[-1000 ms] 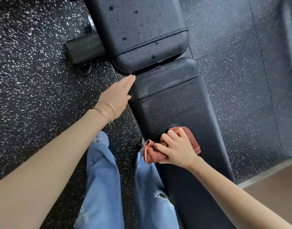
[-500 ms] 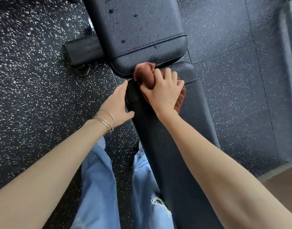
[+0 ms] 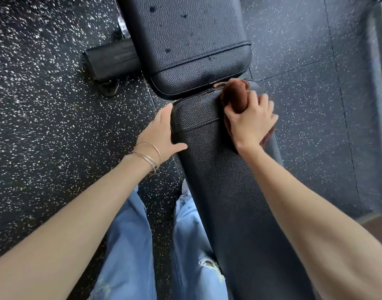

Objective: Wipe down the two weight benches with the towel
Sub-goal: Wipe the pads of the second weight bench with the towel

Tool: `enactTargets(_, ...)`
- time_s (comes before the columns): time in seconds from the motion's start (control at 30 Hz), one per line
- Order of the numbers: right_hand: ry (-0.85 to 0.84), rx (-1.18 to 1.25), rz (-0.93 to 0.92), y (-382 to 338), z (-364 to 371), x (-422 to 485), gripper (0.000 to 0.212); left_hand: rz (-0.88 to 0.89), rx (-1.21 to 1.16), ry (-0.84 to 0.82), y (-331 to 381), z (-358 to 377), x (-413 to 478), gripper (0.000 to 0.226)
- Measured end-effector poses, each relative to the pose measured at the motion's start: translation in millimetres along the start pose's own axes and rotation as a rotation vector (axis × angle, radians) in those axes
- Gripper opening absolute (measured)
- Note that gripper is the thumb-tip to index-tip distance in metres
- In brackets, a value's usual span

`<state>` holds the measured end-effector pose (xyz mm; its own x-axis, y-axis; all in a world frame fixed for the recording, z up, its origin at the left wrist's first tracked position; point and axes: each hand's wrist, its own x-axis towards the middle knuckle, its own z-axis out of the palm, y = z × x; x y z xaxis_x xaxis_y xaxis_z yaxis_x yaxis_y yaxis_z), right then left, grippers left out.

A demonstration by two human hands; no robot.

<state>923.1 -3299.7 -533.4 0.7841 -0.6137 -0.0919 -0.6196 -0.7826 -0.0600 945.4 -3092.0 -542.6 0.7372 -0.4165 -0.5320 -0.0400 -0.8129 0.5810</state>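
The right hand [image 3: 249, 124] clutches the bunched rust-brown towel [image 3: 235, 96] and presses it onto the weight bench's long pad [image 3: 218, 180], right at the gap [image 3: 196, 97] that separates it from the far pad [image 3: 185, 40]. The left hand [image 3: 159, 133] lies flat and loose-fingered against the long pad's left side just short of that gap, thumb on top, grasping nothing. A fold of towel looks tucked into the gap, so a hard pull could snag it there or drag it out of the fingers onto the speckled floor [image 3: 45, 105], where it would pick up grit. The towel sits near the pad's right rim, and a stroke carried further that way may slip off the edge. Beyond the gap, dark spots [image 3: 152, 9] dot the far pad, and a short reach would leave them unwiped. The bracelets [image 3: 149, 156] on the left wrist might scuff the vinyl. No container of any kind is in view.
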Motion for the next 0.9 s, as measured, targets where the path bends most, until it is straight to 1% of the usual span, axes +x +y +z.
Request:
enactTargets(0.03, -0.005, 0.017, 0.006, -9.1, 0.3, -8.7, 0.048, -0.001, 0.003, -0.001, -0.3, 0.2, -0.2, 0.107)
enactTargets(0.07, -0.005, 0.022, -0.044, -17.3, 1.6, -20.2, 0.047, -0.002, 0.001, -0.006, -0.4, 0.4, -0.2, 0.107)
enactTargets(0.13, 0.006, 0.030, -0.251, -28.7, 4.0, -47.7, 0.044, -0.003, -0.015, -0.016, 0.3, -0.5, -0.4, 0.106)
enactTargets(0.2, 0.007, 0.050, -0.505, -30.2, 4.1, -67.7, 0.040, -0.008, -0.045, -0.006, 1.1, -1.9, -1.3, 0.105)
enactTargets(0.27, -0.034, 0.074, -0.732, -19.6, 2.8, -69.7, 0.037, -0.006, -0.049, 0.000, 1.5, -2.7, -2.2, 0.103)
enactTargets(0.33, -0.072, 0.073, -0.902, -0.6, 0.6, -61.6, 0.039, 0.000, -0.026, -0.005, 1.4, -2.4, -3.0, 0.102)
enactTargets(0.4, -0.094, 0.012, -0.986, 19.2, -1.1, -50.0, 0.045, -0.001, 0.022, -0.022, 1.6, -1.9, -2.6, 0.106)
enactTargets(0.43, -0.084, -0.016, -0.965, 27.4, -1.6, -42.9, 0.047, -0.003, 0.050, -0.031, 2.1, -2.0, -2.1, 0.108)
enactTargets(0.47, -0.063, -0.026, -0.895, 33.1, -2.0, -35.0, 0.046, -0.006, 0.078, -0.038, 2.8, -2.1, -1.3, 0.109)
enactTargets(0.53, -0.008, -0.019, -0.674, 37.7, -2.0, -16.9, 0.043, -0.006, 0.134, -0.045, 6.4, -2.6, -0.3, 0.110)
enactTargets(0.6, 0.041, -0.021, -0.483, 32.4, -2.2, 0.2, 0.042, 0.042, 0.208, -0.035, 12.8, -2.5, -0.5, 0.109)
enactTargets(0.67, 0.035, -0.019, -0.347, 18.1, -2.2, 19.4, 0.047, 0.100, 0.276, -0.021, 20.6, -1.9, 0.3, 0.109)
enactTargets(0.77, -0.015, 0.022, -0.147, -3.6, -2.4, 56.8, 0.054, 0.079, 0.308, -0.010, 32.3, 2.0, 4.9, 0.112)
enactTargets(0.83, -0.033, 0.044, -0.104, -7.5, -3.1, 69.1, 0.056, 0.050, 0.327, -0.001, 38.0, 5.5, 6.7, 0.112)
enactTargets(0.9, -0.019, 0.041, -0.194, 2.5, -2.7, 59.3, 0.056, 0.023, 0.332, 0.007, 41.0, 8.3, 7.6, 0.112)
